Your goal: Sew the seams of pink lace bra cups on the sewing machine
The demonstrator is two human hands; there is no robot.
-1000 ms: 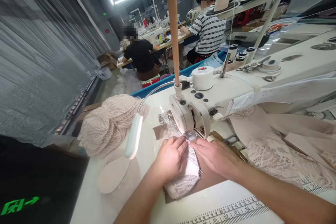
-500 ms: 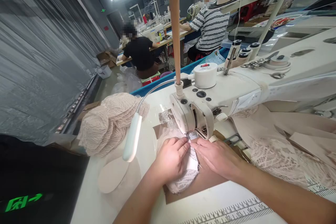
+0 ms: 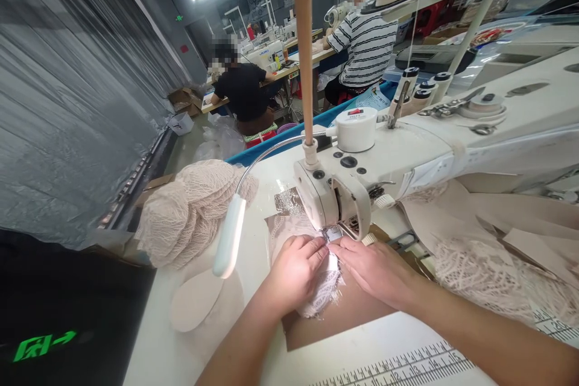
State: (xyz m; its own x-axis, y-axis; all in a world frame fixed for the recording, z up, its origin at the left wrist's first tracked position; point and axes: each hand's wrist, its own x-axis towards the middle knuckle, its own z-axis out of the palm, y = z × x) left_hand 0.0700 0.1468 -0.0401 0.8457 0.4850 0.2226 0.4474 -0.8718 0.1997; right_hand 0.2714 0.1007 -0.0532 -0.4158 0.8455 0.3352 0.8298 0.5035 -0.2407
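A beige lace piece (image 3: 322, 297) lies under the head of a white sewing machine (image 3: 316, 193), its near end curved and frayed. My left hand (image 3: 296, 268) rests on it with curled fingers pressed together, the tips close to the presser foot (image 3: 326, 234). From the right, my right hand (image 3: 373, 265) presses the lace's edge near the needle area, its fingers bent and held close. Both hands hold the lace against a brown plate (image 3: 312, 335) on the table. My fingers hide part of the seam. The needle cannot be made out.
Stacked lace cups (image 3: 181, 211) and smooth oval pieces (image 3: 199, 301) lie left. A small lamp (image 3: 229, 235) hangs close to my left hand. More lace fabric (image 3: 479, 271) lies right; a printed ruler (image 3: 398, 368) runs along the front. Two people sit at machines beyond.
The lace piece has slid away from me under the presser foot, so less of its near end shows. Both hands stay in nearly the same place.
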